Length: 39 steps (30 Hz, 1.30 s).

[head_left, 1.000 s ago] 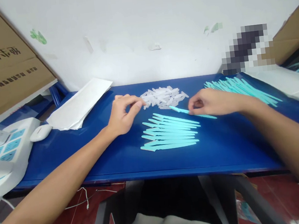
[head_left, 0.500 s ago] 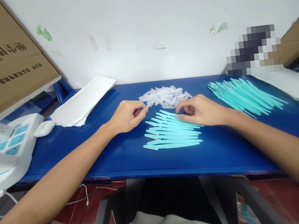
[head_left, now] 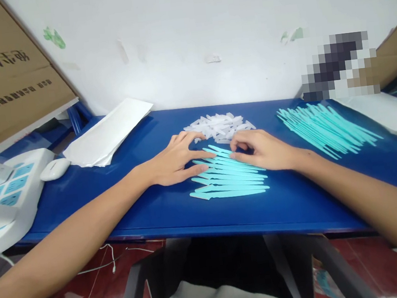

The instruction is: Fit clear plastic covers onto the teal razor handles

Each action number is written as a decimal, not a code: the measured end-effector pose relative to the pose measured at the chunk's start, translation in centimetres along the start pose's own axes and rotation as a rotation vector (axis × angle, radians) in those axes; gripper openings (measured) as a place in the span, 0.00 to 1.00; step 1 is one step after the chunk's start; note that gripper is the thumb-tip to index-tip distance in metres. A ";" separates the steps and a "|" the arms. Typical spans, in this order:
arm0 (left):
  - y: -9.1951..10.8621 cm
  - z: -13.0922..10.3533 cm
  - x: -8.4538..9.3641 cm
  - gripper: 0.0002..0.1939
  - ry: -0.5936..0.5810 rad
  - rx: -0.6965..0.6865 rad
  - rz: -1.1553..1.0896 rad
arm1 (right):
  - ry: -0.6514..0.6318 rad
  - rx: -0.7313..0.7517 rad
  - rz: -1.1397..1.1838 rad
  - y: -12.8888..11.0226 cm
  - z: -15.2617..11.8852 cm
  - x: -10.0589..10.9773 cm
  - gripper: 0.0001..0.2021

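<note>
A row of turquoise eyebrow razors (head_left: 236, 183) lies fanned out on the blue table, their heads pointing left. My left hand (head_left: 178, 161) is open, its thumb and fingers spread over the left ends of the upper razors. At the upper right of the row, my right hand (head_left: 256, 149) has its fingers curled in, thumb and index tips at the razors. Whether anything is pinched there is hidden. Just beyond both hands sits a heap of small translucent white plastic caps (head_left: 220, 123).
A larger pile of turquoise razors (head_left: 325, 127) lies on the right. White paper sheets (head_left: 110, 132) lie at the back left, near a white earbud case (head_left: 55, 169) and a white power strip (head_left: 16, 189). A cardboard box (head_left: 7, 80) rises at the left, before the wall.
My left hand has moved right onto the razor ends and its fingers have spread from a closed curl. My right hand has shifted slightly left, still curled.
</note>
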<state>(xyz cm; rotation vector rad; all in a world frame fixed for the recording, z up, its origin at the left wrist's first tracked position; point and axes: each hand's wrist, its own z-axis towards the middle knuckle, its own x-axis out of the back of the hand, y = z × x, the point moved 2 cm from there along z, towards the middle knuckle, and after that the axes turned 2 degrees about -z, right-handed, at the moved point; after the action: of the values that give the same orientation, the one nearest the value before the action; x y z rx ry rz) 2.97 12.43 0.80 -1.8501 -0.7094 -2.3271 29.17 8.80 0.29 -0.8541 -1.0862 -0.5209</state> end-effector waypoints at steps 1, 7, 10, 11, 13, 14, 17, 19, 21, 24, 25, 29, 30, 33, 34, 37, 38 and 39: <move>-0.1 -0.1 0.1 0.24 0.009 -0.004 0.019 | 0.013 -0.002 -0.002 -0.1 0.0 0.0 0.10; -0.7 -0.5 0.7 0.25 0.052 0.011 0.032 | 0.027 -0.003 -0.006 -0.4 -0.3 0.0 0.15; -0.5 -0.5 0.6 0.24 0.058 -0.009 0.016 | 0.024 0.000 0.004 -0.3 -0.4 -0.1 0.18; -0.3 -0.4 0.6 0.24 0.053 -0.017 0.014 | 0.022 0.003 0.003 -0.2 -0.4 -0.2 0.19; 0.0 -0.3 0.4 0.25 0.035 -0.026 0.013 | 0.017 0.012 -0.004 -0.2 -0.3 -0.4 0.19; 0.1 -0.2 0.3 0.25 0.025 -0.029 0.012 | 0.015 0.016 -0.010 -0.2 -0.2 -0.4 0.19; 0.5 0.0 0.0 0.26 -0.001 -0.031 0.001 | -0.001 0.027 -0.026 -0.3 -0.1 -0.6 0.21; 0.6 0.1 -0.2 0.26 -0.014 -0.033 -0.007 | -0.016 0.036 -0.039 -0.4 -0.1 -0.6 0.22; 0.7 0.1 -0.3 0.27 -0.032 -0.034 -0.005 | -0.024 0.044 -0.049 -0.5 -0.1 -0.6 0.22; 0.8 0.1 -0.4 0.28 -0.060 -0.028 -0.002 | -0.031 0.048 -0.051 -0.5 -0.1 -0.7 0.22; 0.8 0.1 -0.4 0.28 -0.064 -0.027 -0.002 | -0.033 0.047 -0.049 -0.5 -0.1 -0.7 0.22; 0.7 0.0 -0.1 0.28 -0.023 -0.028 -0.015 | -0.025 0.046 -0.055 -0.5 -0.2 -0.5 0.22; 0.6 0.0 -0.1 0.28 0.002 -0.029 -0.017 | -0.018 0.042 -0.055 -0.5 -0.2 -0.4 0.22; -0.1 -0.1 0.3 0.25 0.092 -0.024 0.010 | 0.001 0.035 -0.044 -0.6 -0.3 -0.2 0.22; -0.4 -0.1 0.4 0.24 0.124 -0.019 0.026 | 0.003 0.039 -0.038 -0.7 -0.3 -0.1 0.21; -1.2 -0.2 0.7 0.21 0.219 0.001 0.065 | -0.005 0.066 -0.017 -0.9 -0.4 -0.1 0.20; -1.4 -0.2 0.8 0.20 0.246 0.006 0.069 | -0.009 0.078 -0.007 -1.0 -0.5 -0.1 0.20; -1.6 -0.1 0.8 0.20 0.268 0.012 0.068 | -0.013 0.088 0.001 -1.1 -0.5 -0.1 0.20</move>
<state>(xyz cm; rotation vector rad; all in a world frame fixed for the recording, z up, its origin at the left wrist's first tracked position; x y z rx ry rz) 2.08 13.96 1.06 -1.4901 -0.6138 -2.4538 28.63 7.73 0.41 -0.7820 -1.1121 -0.4637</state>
